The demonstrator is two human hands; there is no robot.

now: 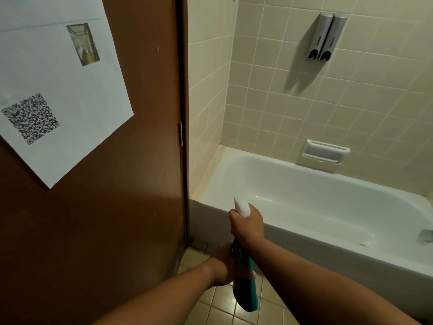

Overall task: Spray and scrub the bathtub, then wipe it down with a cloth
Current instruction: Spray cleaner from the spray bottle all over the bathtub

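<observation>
The white bathtub (304, 198) runs along the tiled wall on the right, its basin bare. My right hand (247, 225) hovers over the tub's near left corner and grips a spray bottle, whose white head (242, 207) sticks out above the fingers, pointing into the tub. Just below it, my left hand (223, 268) holds a long teal tool (248, 292) with a dark upper end. That tool hangs over the floor tiles. My right wrist covers the join, so whether it belongs to the bottle is unclear. No cloth is visible.
A brown door (117, 207) with a taped paper sheet (54, 90) stands close on the left. A twin soap dispenser (325, 36) and a soap dish (324, 152) hang on the tiled wall. The drain fitting (426, 235) sits at the tub's right end. Beige floor tiles (218, 310) lie below.
</observation>
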